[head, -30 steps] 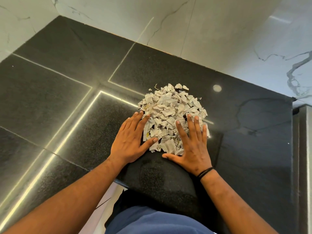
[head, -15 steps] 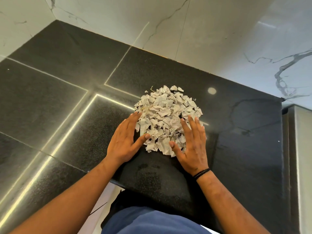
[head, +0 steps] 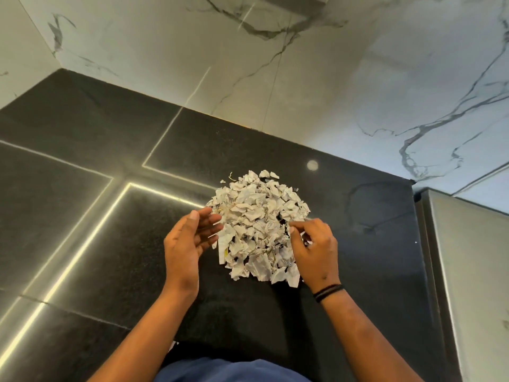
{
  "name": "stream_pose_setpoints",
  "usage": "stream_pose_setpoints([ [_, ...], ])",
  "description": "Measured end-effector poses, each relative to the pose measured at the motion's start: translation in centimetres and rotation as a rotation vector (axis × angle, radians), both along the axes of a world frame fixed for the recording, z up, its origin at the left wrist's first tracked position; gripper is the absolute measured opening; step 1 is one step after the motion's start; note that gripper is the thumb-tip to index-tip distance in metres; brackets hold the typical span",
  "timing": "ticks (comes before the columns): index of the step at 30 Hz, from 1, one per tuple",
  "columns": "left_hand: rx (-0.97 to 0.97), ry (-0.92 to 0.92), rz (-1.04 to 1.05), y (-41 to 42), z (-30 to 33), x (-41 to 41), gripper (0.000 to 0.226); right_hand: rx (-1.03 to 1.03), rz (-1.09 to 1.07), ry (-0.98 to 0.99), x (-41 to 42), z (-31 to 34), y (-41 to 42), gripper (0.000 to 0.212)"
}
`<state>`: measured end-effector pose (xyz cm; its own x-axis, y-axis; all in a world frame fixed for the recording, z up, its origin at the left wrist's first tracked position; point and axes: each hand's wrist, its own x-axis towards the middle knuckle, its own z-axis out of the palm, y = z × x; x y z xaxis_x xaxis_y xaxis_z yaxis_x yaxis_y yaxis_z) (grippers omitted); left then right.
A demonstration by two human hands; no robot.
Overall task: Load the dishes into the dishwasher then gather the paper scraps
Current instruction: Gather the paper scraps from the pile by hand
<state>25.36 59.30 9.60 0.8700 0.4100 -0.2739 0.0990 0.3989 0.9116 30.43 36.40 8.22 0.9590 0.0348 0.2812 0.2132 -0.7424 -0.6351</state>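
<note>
A heap of torn white paper scraps (head: 257,221) lies on the black stone countertop (head: 358,230). My left hand (head: 190,238) stands on edge at the heap's left side, palm turned toward it, fingers straight and just touching the outer scraps. My right hand (head: 314,248) sits at the heap's right side with a black band on the wrist; its fingers are bent inward over the edge scraps, and whether they pinch any is hidden. No dishes or dishwasher are in view.
A white marble wall (head: 303,64) rises behind the counter. A grey metal surface (head: 473,271) adjoins the counter's right end. The counter's front edge runs just below my forearms, above blue clothing (head: 234,372).
Both hands lifted off the heap's near edge, where they lay flat, and moved apart to its left and right sides. The heap has been pushed tighter.
</note>
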Motion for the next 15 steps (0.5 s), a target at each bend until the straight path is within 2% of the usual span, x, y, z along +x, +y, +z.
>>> stream_pose_setpoints([
  [2, -0.138, 0.024, -0.052, 0.2, 0.0, 0.2, 0.055, -0.052, -0.008, 0.106, 1.6, 0.9, 0.9, 0.008],
  [4, -0.262, 0.063, -0.082, 0.3, -0.1, 0.6, 0.055, -0.140, -0.009, 0.245, 2.6, 1.5, 1.7, 0.021],
  [6, -0.297, 0.063, -0.103, 0.2, -0.3, 1.0, 0.055, -0.223, 0.024, 0.348, 2.7, 1.8, 2.5, 0.038],
  [8, -0.309, 0.052, -0.131, 0.0, -0.2, 1.4, 0.057, -0.293, 0.076, 0.387, 2.7, 1.8, 3.2, 0.043],
  [15, -0.445, 0.134, -0.126, 0.0, 0.1, 1.8, 0.058, -0.523, 0.103, 0.366, 2.7, 1.1, 4.3, 0.030],
])
